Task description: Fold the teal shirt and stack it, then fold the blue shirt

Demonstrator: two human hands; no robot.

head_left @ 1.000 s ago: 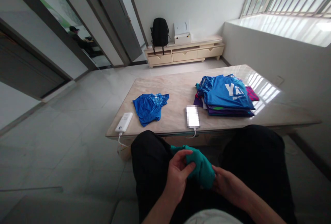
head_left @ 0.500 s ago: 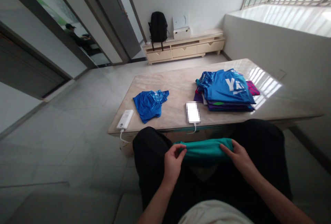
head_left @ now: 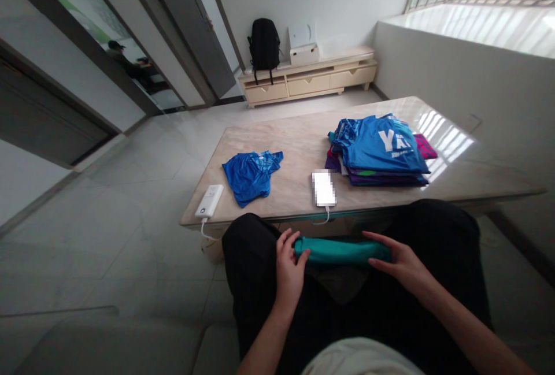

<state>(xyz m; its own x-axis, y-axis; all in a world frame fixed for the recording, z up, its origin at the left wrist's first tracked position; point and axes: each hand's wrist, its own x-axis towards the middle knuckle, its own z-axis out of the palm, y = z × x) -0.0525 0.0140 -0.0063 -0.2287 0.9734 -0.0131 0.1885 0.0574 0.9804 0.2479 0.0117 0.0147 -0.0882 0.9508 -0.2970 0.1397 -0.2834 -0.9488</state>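
Note:
A folded teal piece of cloth [head_left: 338, 251], narrow like a roll, is held level over my lap, just in front of the table edge. My left hand [head_left: 291, 262] grips its left end, thumb on the near side and fingers on the far side. At the other end my right hand [head_left: 401, 259] has the cloth between thumb and outstretched fingers. Beyond my left hand a crumpled blue shirt [head_left: 249, 178] lies on the table. Farther right rests a stack of folded shirts [head_left: 385, 149], a blue one with white lettering on top.
The marble-look table [head_left: 299, 144] carries a phone with a blurred screen [head_left: 324, 188] and a white power bank [head_left: 209, 200], both with white cables. A low cabinet [head_left: 307, 83] with a black backpack [head_left: 264, 44] stands by the far wall. A person [head_left: 130, 66] sits beyond the doorway.
The teal cloth has become narrower, its near part turned over. My left fingers have moved around its end, and my right fingers have straightened and spread from the thumb.

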